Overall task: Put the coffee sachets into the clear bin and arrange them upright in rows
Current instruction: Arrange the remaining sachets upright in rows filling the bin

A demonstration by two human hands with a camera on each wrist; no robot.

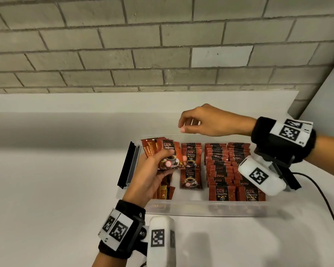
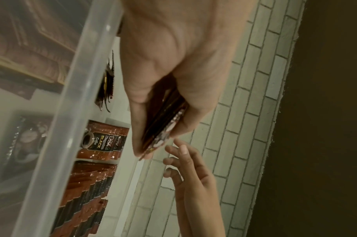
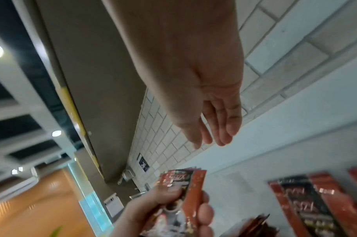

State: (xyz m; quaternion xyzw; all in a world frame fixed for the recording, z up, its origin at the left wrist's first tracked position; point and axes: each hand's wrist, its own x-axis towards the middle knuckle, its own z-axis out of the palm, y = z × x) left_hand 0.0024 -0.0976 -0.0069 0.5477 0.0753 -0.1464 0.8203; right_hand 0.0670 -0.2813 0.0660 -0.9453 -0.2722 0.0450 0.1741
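A clear bin (image 1: 210, 208) stands on the white table. Its right half holds two rows of red coffee sachets (image 1: 228, 170) standing upright, also seen in the left wrist view as packed rows (image 2: 86, 184). My left hand (image 1: 162, 160) is over the bin's left part and grips a small stack of sachets (image 1: 169, 157) between thumb and fingers; the same stack (image 2: 165, 121) shows edge-on in its own view. My right hand (image 1: 189, 125) hovers over the bin's back edge, fingers relaxed and empty, just beyond the stack; the fingers (image 3: 224, 128) are straight.
A few sachets (image 1: 191, 160) lean in the bin's middle, and loose ones (image 1: 163, 191) lie under my left hand. A black latch (image 1: 127, 164) hangs on the bin's left end. A black cable (image 1: 326, 199) runs at the right. A brick wall rises behind the table.
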